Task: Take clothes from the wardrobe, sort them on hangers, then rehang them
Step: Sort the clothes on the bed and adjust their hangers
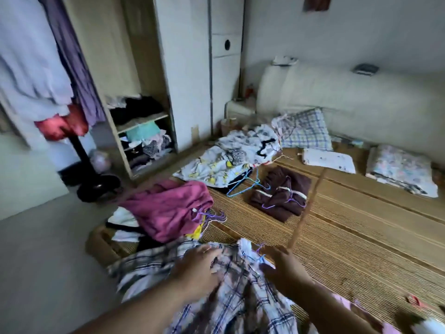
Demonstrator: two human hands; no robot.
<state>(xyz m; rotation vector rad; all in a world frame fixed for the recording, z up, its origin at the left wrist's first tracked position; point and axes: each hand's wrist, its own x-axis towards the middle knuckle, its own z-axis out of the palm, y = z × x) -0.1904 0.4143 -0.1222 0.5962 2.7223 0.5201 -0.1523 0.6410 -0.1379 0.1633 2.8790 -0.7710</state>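
Note:
A plaid shirt lies bunched at the near edge of the bed's straw mat. My left hand presses on its left side and grips the cloth. My right hand holds its collar area, where a thin blue wire hanger pokes out. Further along the mat lie a magenta garment, a dark brown garment with a purple hanger on it, a blue hanger and a white printed garment. The open wardrobe stands at the back left with stuffed shelves.
Pale and purple clothes hang at the top left above a black stand. Pillows and a cushioned headboard fill the far right. A thin wooden stick lies across the mat. Pink cloth sits at my right.

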